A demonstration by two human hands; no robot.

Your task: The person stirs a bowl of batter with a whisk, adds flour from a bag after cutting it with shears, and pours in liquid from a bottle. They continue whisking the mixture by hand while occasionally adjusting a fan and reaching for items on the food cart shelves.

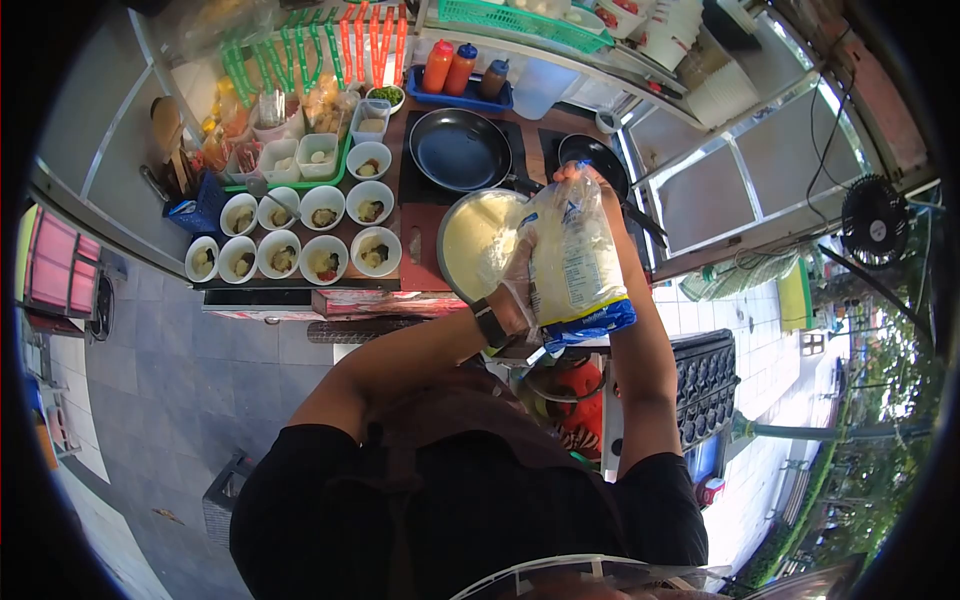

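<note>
Head view, my left hand [517, 292] clasps bag [578, 255] at 7 o'clock, right hand [582, 178] pinches its 12 o'clock end, bowl [470, 240] at 9.

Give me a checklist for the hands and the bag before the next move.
1. Both hands on the bag: ok.
2. Left hand grips the bag's lower side: ok.
3. Right hand holds the bag's top: ok.
4. Bag mouth open: cannot tell, the right hand covers it.
5. Batter pan sits right beside the bag, with a pale layer spread inside: ok.
6. Black pan behind it is empty: ok.
</note>
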